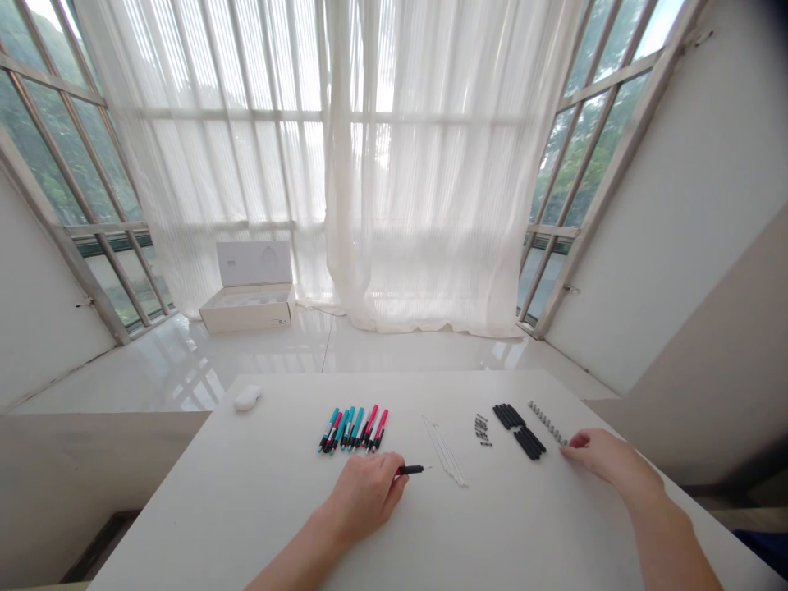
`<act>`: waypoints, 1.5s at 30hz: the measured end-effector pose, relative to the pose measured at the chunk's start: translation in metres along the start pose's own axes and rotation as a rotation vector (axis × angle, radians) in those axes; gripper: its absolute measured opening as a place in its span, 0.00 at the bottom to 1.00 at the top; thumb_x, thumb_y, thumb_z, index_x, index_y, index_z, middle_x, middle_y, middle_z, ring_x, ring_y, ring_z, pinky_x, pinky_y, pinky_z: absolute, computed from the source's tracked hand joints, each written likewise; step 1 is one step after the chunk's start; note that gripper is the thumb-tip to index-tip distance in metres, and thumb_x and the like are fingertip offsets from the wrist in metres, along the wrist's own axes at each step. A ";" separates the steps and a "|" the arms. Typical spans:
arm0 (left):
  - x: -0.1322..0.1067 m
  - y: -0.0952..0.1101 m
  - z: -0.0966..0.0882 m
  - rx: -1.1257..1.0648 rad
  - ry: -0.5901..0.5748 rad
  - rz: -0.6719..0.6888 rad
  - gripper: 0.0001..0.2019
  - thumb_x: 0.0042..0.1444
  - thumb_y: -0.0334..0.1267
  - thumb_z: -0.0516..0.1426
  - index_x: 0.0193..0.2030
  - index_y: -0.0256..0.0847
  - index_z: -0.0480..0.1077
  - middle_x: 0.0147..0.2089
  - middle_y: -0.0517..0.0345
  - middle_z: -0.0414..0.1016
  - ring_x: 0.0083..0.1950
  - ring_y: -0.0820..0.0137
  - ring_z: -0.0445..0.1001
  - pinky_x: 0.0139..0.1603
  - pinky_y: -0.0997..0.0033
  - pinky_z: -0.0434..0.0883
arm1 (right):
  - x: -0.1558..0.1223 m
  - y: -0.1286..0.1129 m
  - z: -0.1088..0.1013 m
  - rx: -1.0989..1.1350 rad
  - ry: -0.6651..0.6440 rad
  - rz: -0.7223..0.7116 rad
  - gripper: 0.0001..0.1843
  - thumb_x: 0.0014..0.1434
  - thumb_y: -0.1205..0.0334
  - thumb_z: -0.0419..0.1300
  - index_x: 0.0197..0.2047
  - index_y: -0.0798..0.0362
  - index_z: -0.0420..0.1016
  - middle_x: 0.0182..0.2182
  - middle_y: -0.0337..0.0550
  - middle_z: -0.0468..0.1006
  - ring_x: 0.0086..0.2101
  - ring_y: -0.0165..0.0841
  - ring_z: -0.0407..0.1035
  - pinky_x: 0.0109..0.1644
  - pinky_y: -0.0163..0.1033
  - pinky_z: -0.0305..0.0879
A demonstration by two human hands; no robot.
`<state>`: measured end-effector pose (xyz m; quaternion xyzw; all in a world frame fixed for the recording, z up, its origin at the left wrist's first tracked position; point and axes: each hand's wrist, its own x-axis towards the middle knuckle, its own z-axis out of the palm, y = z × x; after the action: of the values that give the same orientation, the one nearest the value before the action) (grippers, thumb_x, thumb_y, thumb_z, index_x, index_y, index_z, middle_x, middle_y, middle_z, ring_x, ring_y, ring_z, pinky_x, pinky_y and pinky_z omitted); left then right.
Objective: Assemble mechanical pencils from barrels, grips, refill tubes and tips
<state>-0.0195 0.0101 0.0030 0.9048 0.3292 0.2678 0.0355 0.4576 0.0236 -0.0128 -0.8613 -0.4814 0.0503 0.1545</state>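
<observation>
The left hand (369, 491) pinches a black-ended pen (411, 470) just left of the white rods (453, 466). Well right of the rods, the right hand (607, 464), nearly closed, is at a row of small grey parts (547, 422); whether it grips one, I cannot tell. Teal and pink pens (358, 424) lie left of the rods.

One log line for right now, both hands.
left hand: holding pen part; right hand: at near end of grey pieces; between: white sticks, black tubes
</observation>
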 end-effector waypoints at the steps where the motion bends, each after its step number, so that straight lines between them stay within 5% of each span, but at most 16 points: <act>1: 0.000 0.000 0.000 0.003 -0.001 0.000 0.03 0.63 0.33 0.49 0.39 0.41 0.63 0.31 0.59 0.74 0.26 0.71 0.71 0.25 0.73 0.60 | -0.001 -0.003 -0.002 0.004 -0.049 0.019 0.14 0.40 0.46 0.64 0.23 0.48 0.77 0.26 0.51 0.80 0.28 0.47 0.76 0.32 0.46 0.65; 6: 0.000 0.000 0.000 0.005 -0.003 0.003 0.03 0.63 0.33 0.49 0.39 0.41 0.63 0.31 0.59 0.73 0.26 0.71 0.71 0.25 0.73 0.60 | -0.006 -0.017 -0.008 -0.001 -0.116 0.065 0.19 0.43 0.41 0.61 0.28 0.49 0.78 0.32 0.54 0.81 0.34 0.50 0.76 0.34 0.48 0.66; 17: 0.000 0.000 0.000 0.001 -0.012 -0.004 0.04 0.63 0.34 0.49 0.39 0.41 0.64 0.32 0.57 0.74 0.28 0.71 0.71 0.26 0.74 0.62 | -0.008 -0.018 -0.014 0.028 -0.107 0.013 0.13 0.44 0.49 0.61 0.24 0.49 0.78 0.29 0.51 0.81 0.33 0.48 0.76 0.35 0.45 0.66; 20: 0.000 -0.001 0.001 -0.001 -0.007 -0.003 0.04 0.63 0.33 0.49 0.39 0.41 0.64 0.32 0.57 0.74 0.28 0.70 0.72 0.26 0.74 0.61 | -0.022 -0.047 -0.030 0.251 -0.115 -0.165 0.18 0.47 0.44 0.60 0.28 0.50 0.80 0.31 0.50 0.82 0.35 0.45 0.75 0.37 0.42 0.67; 23: 0.000 -0.001 0.001 -0.002 0.001 -0.005 0.04 0.63 0.33 0.49 0.40 0.41 0.64 0.32 0.57 0.74 0.28 0.70 0.72 0.27 0.73 0.61 | -0.054 -0.102 -0.038 0.531 -0.263 -0.394 0.22 0.51 0.41 0.60 0.35 0.52 0.80 0.32 0.47 0.81 0.32 0.38 0.73 0.35 0.38 0.67; 29: 0.000 0.000 -0.001 -0.023 0.006 -0.018 0.04 0.63 0.33 0.49 0.40 0.41 0.63 0.33 0.58 0.74 0.29 0.70 0.72 0.27 0.72 0.61 | -0.125 -0.191 -0.014 0.615 -0.522 -0.669 0.13 0.54 0.51 0.62 0.34 0.52 0.78 0.19 0.33 0.68 0.21 0.27 0.58 0.26 0.33 0.55; 35: 0.001 0.000 -0.002 -0.009 0.012 -0.011 0.04 0.64 0.34 0.48 0.40 0.41 0.63 0.32 0.59 0.74 0.29 0.69 0.72 0.27 0.71 0.60 | -0.138 -0.199 -0.001 0.628 -0.565 -0.679 0.10 0.55 0.55 0.61 0.34 0.52 0.78 0.19 0.33 0.67 0.21 0.26 0.55 0.26 0.32 0.55; 45: 0.001 -0.001 0.000 -0.004 0.037 -0.006 0.04 0.64 0.34 0.48 0.40 0.41 0.63 0.32 0.59 0.74 0.28 0.70 0.71 0.26 0.72 0.60 | -0.153 -0.207 0.013 0.595 -0.393 -0.802 0.09 0.58 0.56 0.60 0.34 0.51 0.78 0.24 0.38 0.77 0.24 0.28 0.65 0.29 0.33 0.62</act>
<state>-0.0198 0.0113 0.0034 0.8986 0.3320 0.2850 0.0321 0.2042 -0.0019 0.0305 -0.5031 -0.7575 0.2821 0.3058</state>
